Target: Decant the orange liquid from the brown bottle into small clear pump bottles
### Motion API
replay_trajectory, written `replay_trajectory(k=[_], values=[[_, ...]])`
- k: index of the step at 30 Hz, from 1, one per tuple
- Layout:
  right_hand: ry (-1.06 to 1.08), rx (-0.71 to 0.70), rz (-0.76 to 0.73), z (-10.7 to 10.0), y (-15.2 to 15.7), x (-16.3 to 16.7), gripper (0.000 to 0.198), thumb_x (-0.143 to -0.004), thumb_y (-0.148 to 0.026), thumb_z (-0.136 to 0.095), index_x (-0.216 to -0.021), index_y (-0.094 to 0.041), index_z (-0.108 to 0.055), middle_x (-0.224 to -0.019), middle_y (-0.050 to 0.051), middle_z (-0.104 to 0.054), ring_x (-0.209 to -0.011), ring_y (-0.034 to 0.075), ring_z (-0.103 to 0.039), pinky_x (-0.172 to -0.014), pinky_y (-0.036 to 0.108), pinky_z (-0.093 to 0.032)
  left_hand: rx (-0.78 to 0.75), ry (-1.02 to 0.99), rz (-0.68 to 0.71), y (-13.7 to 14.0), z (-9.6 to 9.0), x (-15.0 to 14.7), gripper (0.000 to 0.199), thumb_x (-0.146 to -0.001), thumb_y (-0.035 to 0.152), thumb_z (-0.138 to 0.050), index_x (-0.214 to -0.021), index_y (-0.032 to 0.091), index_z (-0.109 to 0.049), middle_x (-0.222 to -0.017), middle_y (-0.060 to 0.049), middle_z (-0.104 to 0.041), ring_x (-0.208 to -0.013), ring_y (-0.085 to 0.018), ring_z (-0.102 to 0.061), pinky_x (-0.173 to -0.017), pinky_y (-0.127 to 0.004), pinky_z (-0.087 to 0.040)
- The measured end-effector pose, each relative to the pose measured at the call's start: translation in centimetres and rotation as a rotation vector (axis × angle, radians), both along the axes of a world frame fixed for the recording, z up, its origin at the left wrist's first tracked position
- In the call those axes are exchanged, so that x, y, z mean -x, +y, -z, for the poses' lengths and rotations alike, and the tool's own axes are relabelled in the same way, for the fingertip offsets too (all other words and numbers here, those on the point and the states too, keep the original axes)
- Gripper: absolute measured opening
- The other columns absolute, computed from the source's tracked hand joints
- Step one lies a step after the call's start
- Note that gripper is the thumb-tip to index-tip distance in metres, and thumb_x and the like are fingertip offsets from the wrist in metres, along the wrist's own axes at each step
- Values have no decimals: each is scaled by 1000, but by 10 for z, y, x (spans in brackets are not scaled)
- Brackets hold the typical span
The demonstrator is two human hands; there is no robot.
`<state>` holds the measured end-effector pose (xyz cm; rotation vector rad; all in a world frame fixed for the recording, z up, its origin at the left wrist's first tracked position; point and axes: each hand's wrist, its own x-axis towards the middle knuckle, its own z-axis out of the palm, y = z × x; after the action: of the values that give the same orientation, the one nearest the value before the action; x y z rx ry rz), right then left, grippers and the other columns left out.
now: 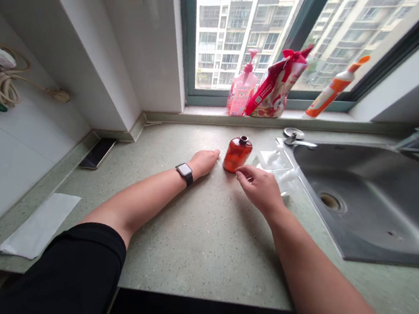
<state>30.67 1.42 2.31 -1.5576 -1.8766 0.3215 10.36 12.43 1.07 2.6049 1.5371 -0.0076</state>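
Note:
An amber see-through bottle (237,155) stands upright on the counter, its neck uncapped. My left hand (205,162), with a black watch (184,171) on the wrist, rests just left of the bottle. Its fingers are curled closed, and a small white bit shows at the fingertips, too small to name. By the bottle's lower right side is my right hand (261,186), its thumb and forefinger drawn together. Whatever they pinch, if anything, is hidden. Behind this hand lies crumpled clear plastic wrapping (274,161).
To the right is a steel sink (365,203) with a faucet handle (301,142). A pink pump bottle (241,93), a red bag (276,91) and an orange bottle (330,96) stand on the windowsill. A phone (98,153) and folded white paper (39,226) lie left.

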Motion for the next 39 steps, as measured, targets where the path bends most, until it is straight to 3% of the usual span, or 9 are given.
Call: replay_trajectory(k=[3, 8, 15, 17, 21, 24, 31, 33, 39], values=[[7, -12, 6, 1, 1, -1, 20, -95, -34, -62, -98, -26, -80, -94, 5, -85, -76, 24, -74, -76, 38, -54, 10, -27, 127, -36, 3, 0, 30, -114, 30, -41, -118, 14, -67, -113, -17, -78, -104, -27, -75, -90, -36, -54], [1, -13, -16, 1, 0, 2, 20, -95, -34, -61, -97, -26, -80, -95, 5, -85, -79, 25, -75, -78, 39, -54, 43, -11, 287, -81, 3, 34, 21, -106, 42, -61, -100, 23, -68, -90, -5, -78, -92, -22, -73, -98, -33, -47], [-19, -15, 10, 6, 4, 2, 18, -94, -33, -62, -95, -28, -80, -97, 4, -85, -81, 25, -76, -76, 38, -53, -113, 89, -130, -47, -22, 120, 31, -109, 15, -36, -111, 9, -66, -83, -17, -75, -86, -30, -72, -86, -40, -46], [-30, -30, 2, 8, 5, 2, 19, -95, -35, -63, -95, -28, -80, -96, 5, -85, -83, 26, -77, -76, 38, -53, -110, 86, -112, -59, -18, 108, 31, -111, 18, -37, -116, 10, -65, -83, -15, -76, -86, -29, -72, -84, -38, -46], [-45, -41, -33, 12, 6, 4, 21, -96, -36, -62, -95, -27, -81, -95, 6, -84, -83, 26, -77, -75, 38, -53, -51, 12, 153, -114, 6, 37, 22, -111, 30, -49, -110, 19, -68, -95, -11, -79, -92, -25, -73, -88, -36, -47], [-48, -54, -34, 14, 7, 3, 21, -95, -36, -62, -94, -26, -81, -93, 6, -84, -82, 27, -76, -75, 38, -53, -9, -36, 265, -128, 13, 3, 10, -105, 27, -59, -107, 24, -68, -95, -5, -80, -96, -22, -73, -95, -34, -46], [-34, -15, -35, 16, 9, 4, 19, -94, -35, -64, -93, -27, -81, -92, 7, -84, -83, 27, -75, -73, 38, -52, -12, -136, -107, -59, -21, 61, 20, -106, 14, -47, -110, 12, -67, -92, -19, -77, -95, -30, -72, -89, -39, -46], [-34, -3, -58, 16, 7, 6, 18, -93, -35, -65, -93, -28, -81, -91, 6, -84, -82, 26, -75, -73, 37, -52, 34, -215, -115, -62, -21, 66, 20, -108, 16, -48, -106, 14, -68, -90, -15, -75, -92, -28, -70, -86, -37, -45], [25, 39, -131, 14, 5, 11, 26, -99, -42, -59, -98, -26, -80, -94, 7, -84, -85, 25, -75, -78, 37, -53, 316, -580, 128, -117, -1, 40, 17, -99, 39, -72, -97, 22, -72, -80, 1, -68, -75, -15, -61, -75, -27, -44]])
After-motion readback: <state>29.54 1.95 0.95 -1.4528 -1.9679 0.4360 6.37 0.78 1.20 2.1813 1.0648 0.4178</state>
